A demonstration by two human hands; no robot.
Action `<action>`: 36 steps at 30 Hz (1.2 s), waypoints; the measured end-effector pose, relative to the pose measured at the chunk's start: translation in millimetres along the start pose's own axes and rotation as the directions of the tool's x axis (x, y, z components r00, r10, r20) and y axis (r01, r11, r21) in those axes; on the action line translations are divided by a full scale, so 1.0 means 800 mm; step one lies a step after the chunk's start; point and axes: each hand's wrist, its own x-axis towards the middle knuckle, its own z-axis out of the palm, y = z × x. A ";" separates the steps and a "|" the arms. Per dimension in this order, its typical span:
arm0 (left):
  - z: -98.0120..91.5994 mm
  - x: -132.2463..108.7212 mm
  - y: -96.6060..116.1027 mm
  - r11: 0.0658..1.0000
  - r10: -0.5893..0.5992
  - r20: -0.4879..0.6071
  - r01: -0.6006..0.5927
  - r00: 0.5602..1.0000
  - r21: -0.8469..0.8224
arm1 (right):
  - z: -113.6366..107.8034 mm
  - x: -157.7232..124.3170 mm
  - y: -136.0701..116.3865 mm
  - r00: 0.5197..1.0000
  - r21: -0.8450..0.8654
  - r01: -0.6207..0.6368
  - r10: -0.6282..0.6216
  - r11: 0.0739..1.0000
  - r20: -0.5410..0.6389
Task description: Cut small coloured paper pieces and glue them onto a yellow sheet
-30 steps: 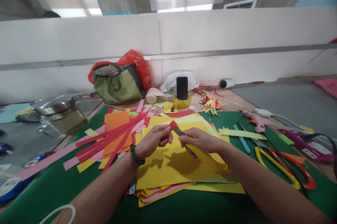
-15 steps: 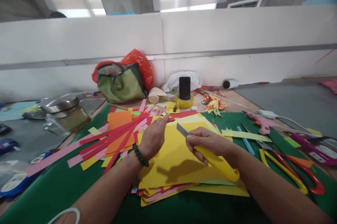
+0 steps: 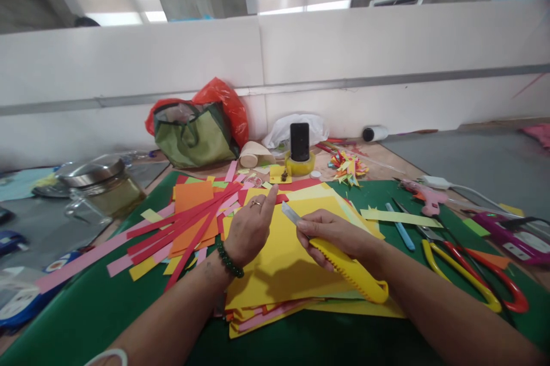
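Observation:
In my right hand [image 3: 322,234] is a yellow utility knife [image 3: 350,268], gripped by its handle. Its grey blade [image 3: 291,213] sticks out past my thumb and points up and to the left. My left hand [image 3: 252,221], with a ring and a green bead bracelet, is just left of the blade tip. Its index finger is stretched upward; the other fingers look bent and are partly hidden, and I see nothing held in it. Both hands are over a stack of yellow paper sheets [image 3: 266,286], with pink and orange edges showing underneath.
Red, pink and orange paper strips [image 3: 184,223] lie left on the green mat [image 3: 98,297]. Scissors [image 3: 464,274], a light blue knife [image 3: 400,227] and a pink glue gun [image 3: 425,194] lie right. A phone [image 3: 299,141] stands behind; a glass jar [image 3: 101,188] is left.
The knife and my right hand have shifted slightly left, bringing the blade closer to my left hand. My left index finger now points up more distinctly. The view has moved slightly.

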 end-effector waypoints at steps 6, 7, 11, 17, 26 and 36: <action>0.004 -0.001 -0.002 0.978 0.117 -0.126 -0.093 0.985 0.185 | 0.003 -0.001 -0.002 1.000 -0.005 -0.001 0.001 1.000 -0.019; 0.005 -0.001 -0.002 0.971 0.138 -0.148 -0.105 0.979 0.215 | 0.003 -0.001 -0.002 1.000 -0.002 -0.003 0.003 1.000 -0.027; 0.004 -0.001 -0.002 0.952 0.186 -0.188 -0.129 0.964 0.278 | 0.002 0.000 0.000 1.000 0.004 -0.003 0.003 1.000 -0.015; -0.001 -0.001 0.007 0.926 0.269 -0.257 -0.177 0.928 0.332 | 0.000 0.010 0.008 0.996 0.047 0.054 -0.051 0.997 -0.068; 0.003 -0.007 0.019 0.901 0.288 -0.165 -0.209 0.943 0.380 | 0.010 0.025 0.021 0.969 0.059 0.099 -0.082 0.993 -0.233; 0.011 -0.006 0.009 0.909 0.248 -0.057 -0.212 0.967 0.359 | 0.004 0.016 0.008 0.955 0.042 0.066 -0.051 0.997 -0.292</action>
